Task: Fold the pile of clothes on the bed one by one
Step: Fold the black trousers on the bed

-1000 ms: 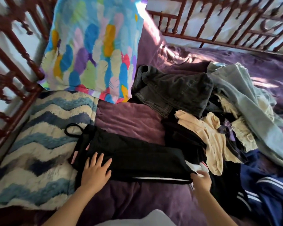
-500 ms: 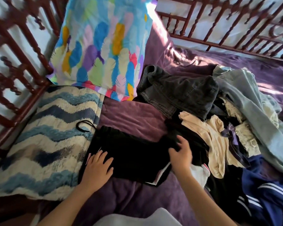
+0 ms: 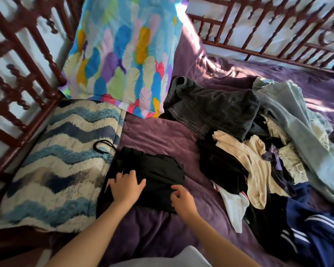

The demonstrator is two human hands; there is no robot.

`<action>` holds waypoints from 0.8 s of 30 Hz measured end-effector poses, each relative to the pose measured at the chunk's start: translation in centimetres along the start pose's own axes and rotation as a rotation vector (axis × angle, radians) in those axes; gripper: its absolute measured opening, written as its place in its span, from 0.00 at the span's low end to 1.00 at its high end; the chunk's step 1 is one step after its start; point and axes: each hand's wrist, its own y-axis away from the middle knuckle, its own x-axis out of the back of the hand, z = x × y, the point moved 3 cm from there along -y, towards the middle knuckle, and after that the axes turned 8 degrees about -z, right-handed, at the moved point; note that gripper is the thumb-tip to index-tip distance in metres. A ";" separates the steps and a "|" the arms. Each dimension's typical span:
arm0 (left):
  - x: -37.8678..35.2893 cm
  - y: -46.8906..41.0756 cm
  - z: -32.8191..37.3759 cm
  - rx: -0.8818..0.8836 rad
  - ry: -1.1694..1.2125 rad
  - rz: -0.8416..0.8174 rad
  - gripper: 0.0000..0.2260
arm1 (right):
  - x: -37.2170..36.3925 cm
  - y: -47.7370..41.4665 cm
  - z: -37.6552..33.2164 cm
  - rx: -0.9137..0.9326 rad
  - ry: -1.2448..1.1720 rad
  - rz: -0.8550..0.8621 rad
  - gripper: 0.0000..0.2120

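Observation:
A black garment point(image 3: 158, 170) lies folded into a compact block on the purple bedspread point(image 3: 158, 135), its drawstring loop point(image 3: 102, 148) trailing onto a pillow. My left hand point(image 3: 125, 186) rests flat on the garment's left part, fingers spread. My right hand point(image 3: 182, 201) sits at its near right corner with fingers curled onto the cloth edge. To the right is the pile of clothes: dark jeans point(image 3: 216, 106), a cream top point(image 3: 256, 164), pale blue jeans point(image 3: 301, 128), a navy striped garment point(image 3: 320, 218) and a white piece point(image 3: 233, 205).
A blue and cream wavy pillow point(image 3: 58, 166) lies to the left. A bright feather-print pillow point(image 3: 123, 54) leans at the back. Dark red wooden railings point(image 3: 17, 74) enclose the bed on the left and behind.
My right hand carried the garment's right end over to the left, folding it shorter, then came down to its near right corner. My left hand stayed pressing on the left part.

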 end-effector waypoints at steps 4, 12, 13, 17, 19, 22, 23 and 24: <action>-0.1 -0.6 2.6 0.049 0.213 -0.029 0.18 | 2.1 0.7 2.5 -0.118 -0.017 0.067 0.16; 4.4 -0.2 -1.4 -0.073 0.548 0.358 0.19 | 1.9 0.1 2.7 -0.106 0.123 0.056 0.16; 4.0 -0.7 -2.7 -0.039 0.518 0.315 0.20 | 1.3 -0.1 2.4 -0.089 0.163 0.030 0.16; 2.0 -1.7 -5.2 0.015 0.417 0.075 0.26 | -0.8 -0.9 1.3 -0.013 0.341 -0.077 0.20; 2.2 -1.9 -5.0 0.003 0.348 0.109 0.28 | -1.0 -1.2 0.7 0.019 0.435 -0.082 0.22; 3.6 -3.2 -3.7 -0.091 0.230 0.171 0.29 | -1.1 -1.6 0.0 0.069 0.545 -0.113 0.24; 4.2 -3.9 -3.2 -0.125 0.183 0.165 0.29 | -1.1 -1.8 -0.3 0.088 0.583 -0.123 0.25; 4.8 -4.6 -2.8 -0.152 0.115 0.144 0.28 | -1.1 -2.0 -0.8 0.112 0.608 -0.120 0.25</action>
